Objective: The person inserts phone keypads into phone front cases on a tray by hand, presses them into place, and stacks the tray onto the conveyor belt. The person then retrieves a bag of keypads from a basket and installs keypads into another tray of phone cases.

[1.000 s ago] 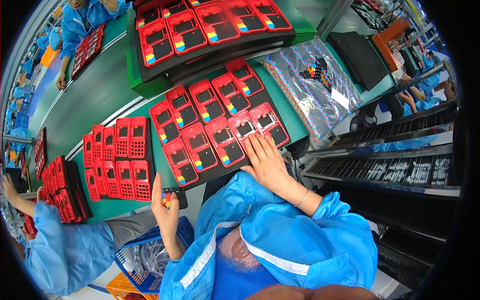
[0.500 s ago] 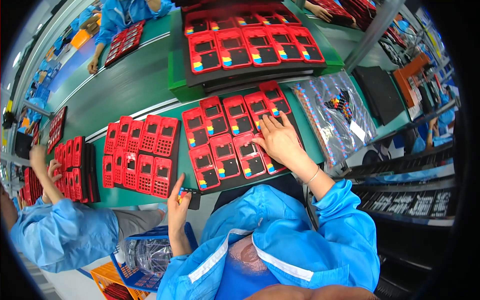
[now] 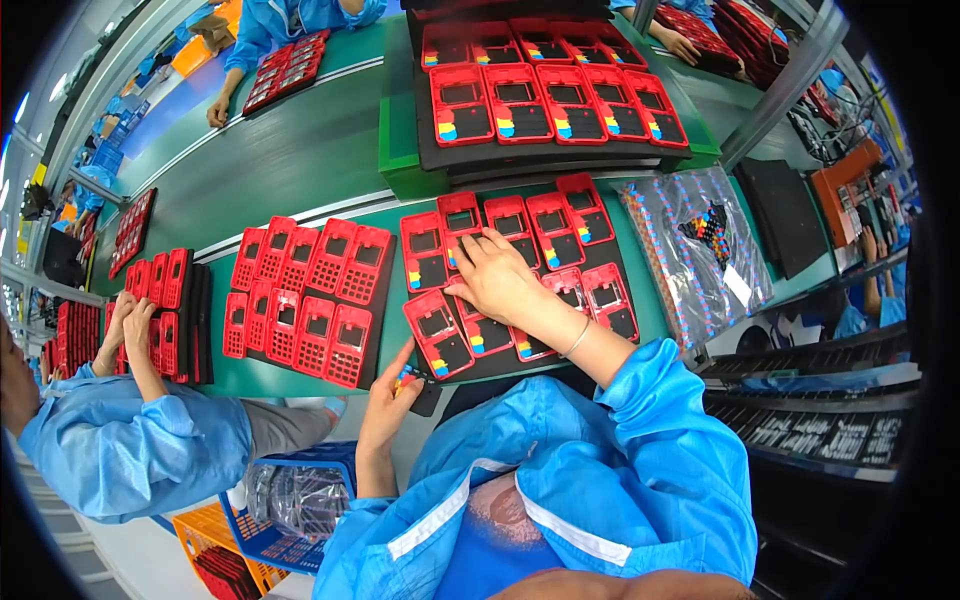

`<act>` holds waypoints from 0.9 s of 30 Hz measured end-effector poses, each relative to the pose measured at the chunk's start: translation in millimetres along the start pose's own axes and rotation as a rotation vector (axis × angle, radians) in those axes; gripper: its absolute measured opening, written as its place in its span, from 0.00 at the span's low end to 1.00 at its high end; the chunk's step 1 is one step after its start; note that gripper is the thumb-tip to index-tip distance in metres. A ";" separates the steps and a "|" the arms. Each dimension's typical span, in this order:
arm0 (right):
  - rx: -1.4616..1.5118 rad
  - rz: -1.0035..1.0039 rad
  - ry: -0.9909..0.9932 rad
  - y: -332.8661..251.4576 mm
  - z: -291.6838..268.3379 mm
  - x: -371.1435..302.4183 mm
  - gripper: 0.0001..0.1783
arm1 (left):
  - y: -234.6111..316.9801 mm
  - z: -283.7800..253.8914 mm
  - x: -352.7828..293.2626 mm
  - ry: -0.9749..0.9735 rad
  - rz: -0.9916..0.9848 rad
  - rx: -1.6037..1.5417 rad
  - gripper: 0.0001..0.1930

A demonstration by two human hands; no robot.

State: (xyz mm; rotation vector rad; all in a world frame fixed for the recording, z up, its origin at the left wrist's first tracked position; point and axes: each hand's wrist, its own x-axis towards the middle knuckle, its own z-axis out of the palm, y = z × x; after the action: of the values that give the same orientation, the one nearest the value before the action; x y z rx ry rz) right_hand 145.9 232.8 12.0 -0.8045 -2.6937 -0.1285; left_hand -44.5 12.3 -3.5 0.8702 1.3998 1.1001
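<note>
A black foam tray (image 3: pixel 640 320) carries rows of red handset housings (image 3: pixel 547 228), each with a dark window and yellow and blue pieces in a corner. My right hand (image 3: pixel 495 278) lies over the middle of these rows, fingers stretched out and touching the housings. Some housings are partly hidden under it. A front-left housing (image 3: pixel 440 335) sits tilted beside its neighbours. Low by the tray's front left corner, my left hand (image 3: pixel 388 408) grips a small dark sheet (image 3: pixel 427 400) with bits of yellow and blue at its edge.
Left stands another tray of red housings with keypad holes (image 3: pixel 312 338). A stacked tray of housings (image 3: pixel 515 92) is behind, and a clear bag of coloured pieces (image 3: pixel 690 260) lies right. A co-worker (image 3: pixel 130 440) handles housings at the far left. Blue basket (image 3: pixel 290 545) below.
My right hand has moved left across the tray, from the right-hand housings to the middle. The front-left housing now sits more tilted. My left hand still grips the dark sheet. The view has shifted.
</note>
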 end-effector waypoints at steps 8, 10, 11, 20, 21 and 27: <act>0.110 -0.100 -0.021 -41.7 25.0 19.0 0.33 | -4.3 0.1 5.9 -0.039 0.031 -0.035 0.36; 0.143 -0.083 0.017 -44.1 28.3 16.8 0.33 | -3.8 -0.1 6.6 -0.050 0.044 -0.047 0.37; 0.180 -0.063 0.011 -45.0 26.2 17.3 0.33 | -7.1 -1.0 8.1 -0.050 0.100 0.012 0.37; 0.167 -0.085 -0.024 -53.9 9.7 14.3 0.28 | -13.0 -2.4 9.0 -0.050 0.070 -0.054 0.37; 0.193 -0.078 -0.011 -53.9 14.5 13.6 0.27 | -16.5 -3.1 8.9 -0.049 0.038 -0.104 0.37; 0.367 0.017 -0.028 -50.2 23.6 7.5 0.27 | -14.5 -1.1 12.0 -0.054 0.038 -0.111 0.37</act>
State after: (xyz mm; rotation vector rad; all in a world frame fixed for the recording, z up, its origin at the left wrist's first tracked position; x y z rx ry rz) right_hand 105.8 198.9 -7.4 -0.7169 -2.6193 0.3724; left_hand -46.1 19.1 -21.1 0.8427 1.2702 1.1640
